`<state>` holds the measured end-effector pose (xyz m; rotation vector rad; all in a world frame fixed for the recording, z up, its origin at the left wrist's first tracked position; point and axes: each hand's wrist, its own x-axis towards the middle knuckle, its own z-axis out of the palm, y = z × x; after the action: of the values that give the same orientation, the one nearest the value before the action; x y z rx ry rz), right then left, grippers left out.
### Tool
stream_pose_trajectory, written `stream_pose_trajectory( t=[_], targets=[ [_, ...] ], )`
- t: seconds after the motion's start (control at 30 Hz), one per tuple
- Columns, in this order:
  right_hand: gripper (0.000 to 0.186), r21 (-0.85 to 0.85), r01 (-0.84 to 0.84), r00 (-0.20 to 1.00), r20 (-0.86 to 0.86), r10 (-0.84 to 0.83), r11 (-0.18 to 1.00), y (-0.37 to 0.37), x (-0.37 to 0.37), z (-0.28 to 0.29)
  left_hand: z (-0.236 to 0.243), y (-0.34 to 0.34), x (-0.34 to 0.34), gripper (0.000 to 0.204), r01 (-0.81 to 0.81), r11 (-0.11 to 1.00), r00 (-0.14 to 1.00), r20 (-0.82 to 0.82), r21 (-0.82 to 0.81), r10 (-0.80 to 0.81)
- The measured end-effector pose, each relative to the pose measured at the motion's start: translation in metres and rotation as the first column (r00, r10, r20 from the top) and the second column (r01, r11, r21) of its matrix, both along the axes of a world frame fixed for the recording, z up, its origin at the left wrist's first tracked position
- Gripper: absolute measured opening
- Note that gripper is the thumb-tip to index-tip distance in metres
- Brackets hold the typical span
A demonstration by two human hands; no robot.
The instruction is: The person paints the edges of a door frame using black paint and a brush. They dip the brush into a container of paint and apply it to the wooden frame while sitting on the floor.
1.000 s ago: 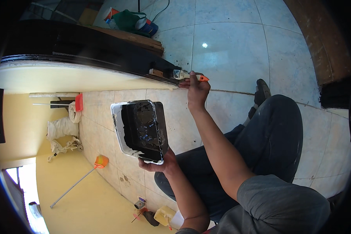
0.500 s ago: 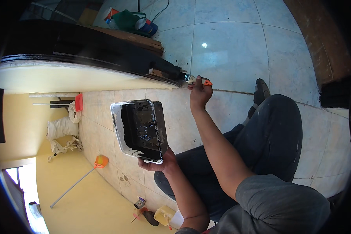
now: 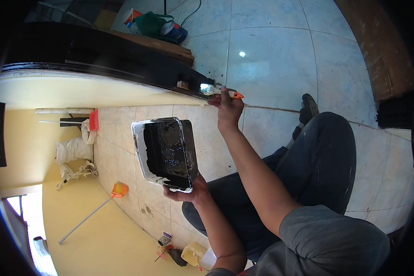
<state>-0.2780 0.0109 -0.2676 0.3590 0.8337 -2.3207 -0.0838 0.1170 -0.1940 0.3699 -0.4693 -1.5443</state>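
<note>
My left hand (image 3: pixel 188 189) grips the near edge of a rectangular paint tray (image 3: pixel 188 142), white-rimmed and coated inside with black paint. The tray is tilted above the tiled floor. My right hand (image 3: pixel 230 109) pinches a paintbrush (image 3: pixel 216 90) with an orange-tipped handle and a light ferrule. Its bristle end lies at the lower part of a black-painted door frame (image 3: pixel 124 64); whether the bristles touch it I cannot tell. A small bare-wood patch (image 3: pixel 182 84) shows on the frame just left of the brush.
A blue can (image 3: pixel 174 32) and green bag (image 3: pixel 151 24) lie beyond the frame. At left are an orange broom (image 3: pixel 119 190), a red dustpan (image 3: pixel 93 120) and a white sack (image 3: pixel 72 151). A yellow container (image 3: pixel 194 253) stands low in view. Another wooden frame (image 3: pixel 377 50) rises at right.
My right hand has moved left with the paintbrush, bringing the bristle end further onto the black frame, nearer the bare-wood patch. The left hand and tray have hardly shifted.
</note>
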Motion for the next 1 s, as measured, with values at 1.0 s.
stream_pose_trajectory(
  t=[1.0],
  targets=[
    [0.021,0.02,0.05,0.981,-0.191,-0.045,0.999,0.014,-0.007,0.046,0.001,0.001,0.006,0.076,-0.048,0.999,0.999,-0.013,-0.001,0.048]
  ],
)
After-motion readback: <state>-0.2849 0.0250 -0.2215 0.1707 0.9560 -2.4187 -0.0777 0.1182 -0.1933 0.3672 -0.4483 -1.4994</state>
